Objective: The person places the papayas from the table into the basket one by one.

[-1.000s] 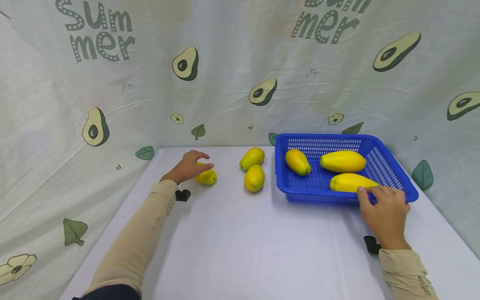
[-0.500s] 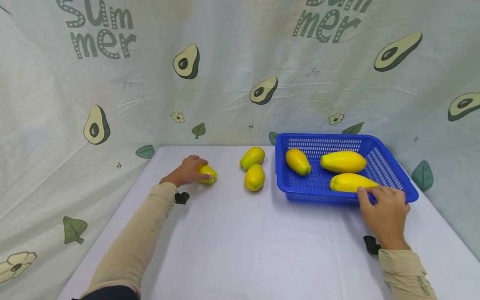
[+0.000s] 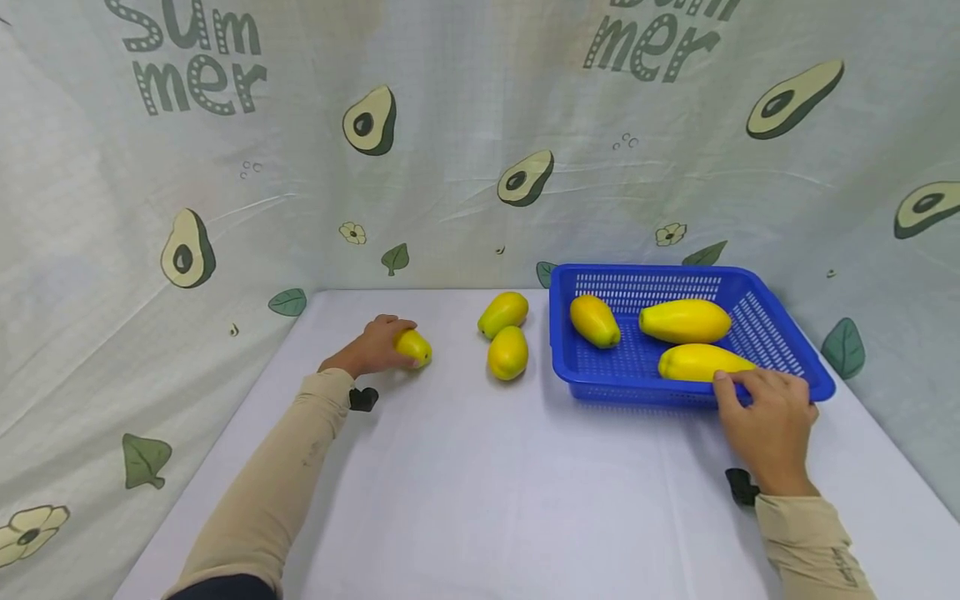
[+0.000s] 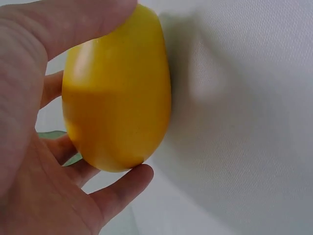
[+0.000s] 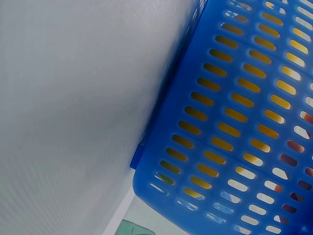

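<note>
At the left of the head view, my left hand (image 3: 378,346) holds a yellow mango (image 3: 413,348) that lies on the table. The left wrist view shows the thumb over one side of the mango (image 4: 117,98) and fingers about its other side and end. My right hand (image 3: 772,425) grips the front rim of the blue basket (image 3: 600,392) near its right corner. Inside the basket lie a smaller yellow fruit (image 3: 595,322) and two long papaya-like fruits, one behind (image 3: 685,322) and one in front (image 3: 697,362). Only the basket's perforated wall (image 5: 230,117) shows in the right wrist view; the right fingers are mostly hidden.
Two more mangoes, one behind (image 3: 503,314) and one in front (image 3: 508,353), lie close together between the left hand and the basket. A white cloth covers the table (image 3: 525,492). A printed curtain (image 3: 450,125) hangs behind it and along both sides.
My left hand has lowered from just above the mango and closed its fingers and thumb around it. The right hand stays on the basket rim, and the basket has not moved.
</note>
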Demonstrator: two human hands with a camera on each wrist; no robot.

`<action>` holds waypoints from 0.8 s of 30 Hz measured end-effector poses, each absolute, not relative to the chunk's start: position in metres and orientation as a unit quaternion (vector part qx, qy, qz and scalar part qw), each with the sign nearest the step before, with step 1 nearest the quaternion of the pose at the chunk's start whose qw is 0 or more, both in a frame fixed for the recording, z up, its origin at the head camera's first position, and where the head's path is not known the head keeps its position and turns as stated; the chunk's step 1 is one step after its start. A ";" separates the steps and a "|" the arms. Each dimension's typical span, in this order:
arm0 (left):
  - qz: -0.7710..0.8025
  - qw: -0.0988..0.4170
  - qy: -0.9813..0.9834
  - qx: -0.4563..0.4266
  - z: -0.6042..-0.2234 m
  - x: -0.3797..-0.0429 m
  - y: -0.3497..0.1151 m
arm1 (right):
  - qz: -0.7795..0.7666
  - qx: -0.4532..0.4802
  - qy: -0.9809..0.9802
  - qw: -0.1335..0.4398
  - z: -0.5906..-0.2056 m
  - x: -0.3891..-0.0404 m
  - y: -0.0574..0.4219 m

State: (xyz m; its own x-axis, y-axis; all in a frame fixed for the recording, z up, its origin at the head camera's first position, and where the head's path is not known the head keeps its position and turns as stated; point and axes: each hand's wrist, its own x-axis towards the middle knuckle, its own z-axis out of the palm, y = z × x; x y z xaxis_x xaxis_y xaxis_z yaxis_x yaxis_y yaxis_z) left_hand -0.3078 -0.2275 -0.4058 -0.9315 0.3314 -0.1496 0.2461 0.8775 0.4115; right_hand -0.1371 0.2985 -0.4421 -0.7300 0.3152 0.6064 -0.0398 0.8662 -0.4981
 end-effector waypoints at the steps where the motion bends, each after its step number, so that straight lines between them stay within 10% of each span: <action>1: 0.198 0.110 0.963 0.148 -0.406 -0.308 -0.227 | 0.247 -0.077 -0.896 0.360 -0.442 -0.137 0.298; 24: 0.221 0.099 0.964 0.110 -0.415 -0.303 -0.227 | 0.246 -0.072 -0.897 0.361 -0.442 -0.136 0.299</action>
